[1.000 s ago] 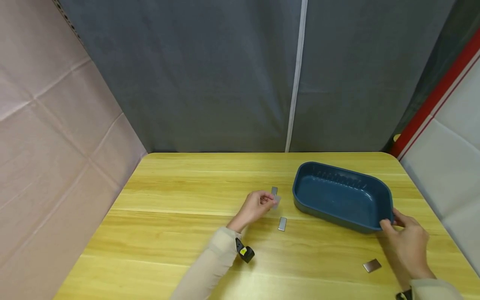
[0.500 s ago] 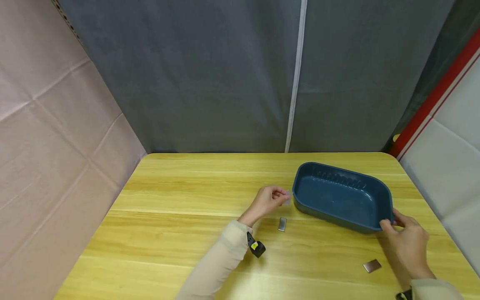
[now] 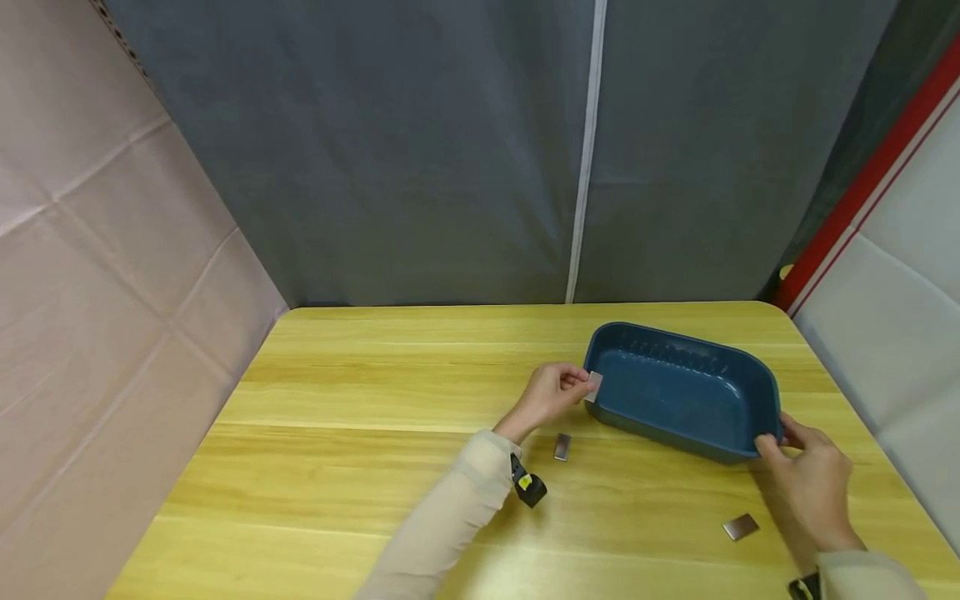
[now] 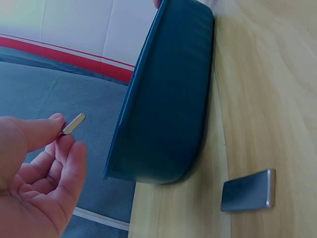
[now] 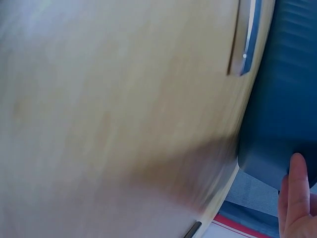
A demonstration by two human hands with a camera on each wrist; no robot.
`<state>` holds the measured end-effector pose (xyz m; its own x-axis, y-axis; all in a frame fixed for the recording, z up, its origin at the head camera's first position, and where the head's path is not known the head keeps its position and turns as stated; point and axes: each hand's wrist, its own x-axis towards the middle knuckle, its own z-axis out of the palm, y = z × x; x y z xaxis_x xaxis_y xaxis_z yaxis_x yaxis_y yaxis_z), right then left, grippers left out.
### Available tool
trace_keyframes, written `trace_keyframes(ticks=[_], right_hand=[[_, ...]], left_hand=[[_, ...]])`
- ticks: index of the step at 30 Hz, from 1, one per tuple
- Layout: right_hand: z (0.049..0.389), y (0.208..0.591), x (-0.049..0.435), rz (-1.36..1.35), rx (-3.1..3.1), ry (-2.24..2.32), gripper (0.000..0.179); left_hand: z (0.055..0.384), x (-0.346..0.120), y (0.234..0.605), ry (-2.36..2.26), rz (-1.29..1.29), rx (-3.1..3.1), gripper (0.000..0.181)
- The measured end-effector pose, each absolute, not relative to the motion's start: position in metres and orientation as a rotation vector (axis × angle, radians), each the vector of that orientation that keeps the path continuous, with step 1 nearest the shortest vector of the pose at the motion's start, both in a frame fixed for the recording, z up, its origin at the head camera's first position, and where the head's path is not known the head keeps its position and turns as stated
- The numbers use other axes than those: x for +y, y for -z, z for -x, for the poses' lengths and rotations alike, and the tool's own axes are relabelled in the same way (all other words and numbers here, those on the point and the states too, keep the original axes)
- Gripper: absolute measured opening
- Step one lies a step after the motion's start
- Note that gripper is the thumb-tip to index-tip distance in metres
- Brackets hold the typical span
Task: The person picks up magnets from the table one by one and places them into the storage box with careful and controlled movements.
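My left hand (image 3: 551, 394) pinches a small flat silver rectangular plate (image 3: 594, 387) between thumb and fingers, overlapping the left rim of a deep blue oblong basin (image 3: 675, 387) in the head view. In the left wrist view the plate (image 4: 73, 124) shows its thin edge, beside the basin's outer wall (image 4: 163, 99). My right hand (image 3: 813, 475) grips the basin's near right corner, thumb over the rim and fingers outside. Several fingers of that hand are partly hidden behind the wall. The basin stands on the wooden table (image 3: 337, 483).
A second silver plate (image 3: 562, 447) lies on the table just below the left hand. A third, darker-looking plate (image 3: 741, 527) rests nearer the front, left of the right wrist. Behind the table hangs a grey curtain (image 3: 420, 167).
The left hand has lifted the small plate off the table and carried it right to the basin's left rim. The right hand keeps its grip on the corner.
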<state>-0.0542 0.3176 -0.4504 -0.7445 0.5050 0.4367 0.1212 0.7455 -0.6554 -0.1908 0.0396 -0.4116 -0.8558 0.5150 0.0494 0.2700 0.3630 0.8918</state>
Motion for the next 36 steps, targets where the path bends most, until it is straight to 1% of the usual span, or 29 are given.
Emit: trace_keyframes(ticks=[22, 30, 36], right_hand=[[0.054, 0.449, 0.318, 0.509, -2.357, -0.834, 0.038], [0.053, 0.45, 0.318, 0.493, -2.329, -0.818, 0.037], [0.054, 0.45, 0.318, 0.486, -2.326, -0.823, 0.037]], left_hand=[[0.196, 0.075, 0.404, -1.567, -0.68, 2.36, 0.016], [0.193, 0.091, 0.398, -1.532, -0.672, 2.352, 0.015], [0.199, 0.101, 0.397, -1.493, -0.673, 2.387, 0.015]])
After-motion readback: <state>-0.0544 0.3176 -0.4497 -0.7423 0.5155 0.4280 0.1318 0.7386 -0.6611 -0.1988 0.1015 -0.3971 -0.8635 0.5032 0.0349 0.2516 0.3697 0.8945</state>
